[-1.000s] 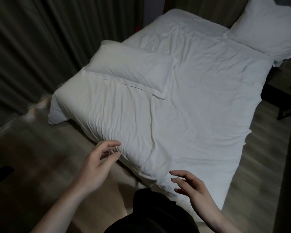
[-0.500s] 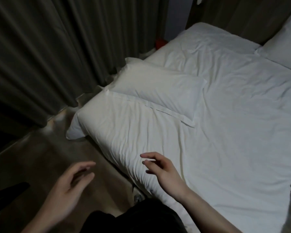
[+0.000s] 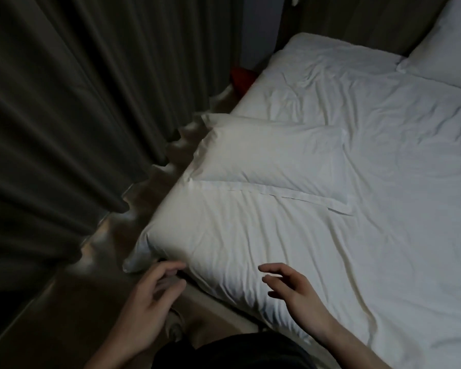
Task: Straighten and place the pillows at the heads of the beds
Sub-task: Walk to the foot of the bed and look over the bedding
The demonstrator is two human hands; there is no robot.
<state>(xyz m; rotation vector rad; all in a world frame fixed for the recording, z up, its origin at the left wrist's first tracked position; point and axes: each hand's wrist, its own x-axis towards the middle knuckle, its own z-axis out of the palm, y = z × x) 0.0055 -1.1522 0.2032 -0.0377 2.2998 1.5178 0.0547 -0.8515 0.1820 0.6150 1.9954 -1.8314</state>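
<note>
the pillow (image 3: pixel 270 158) lies ahead of my right hand (image 3: pixel 294 290), the nearer one, long axis crosswise; left hand (image 3: pixel 149 302) too: fingers loosely spread, empty.

A soft white pillow (image 3: pixel 269 158) lay across the near part of a big bed with a wrinkled white sheet (image 3: pixel 357 222), and a second white pillow (image 3: pixel 447 51) sat at the far corner. Both hands, the left hand (image 3: pixel 147 302) and the right hand (image 3: pixel 296 291), hung empty with loose fingers over the bed's near edge. Dark grey curtains (image 3: pixel 77 115) hung beside the bed, and a small red thing (image 3: pixel 241 77) showed on the floor.
</note>
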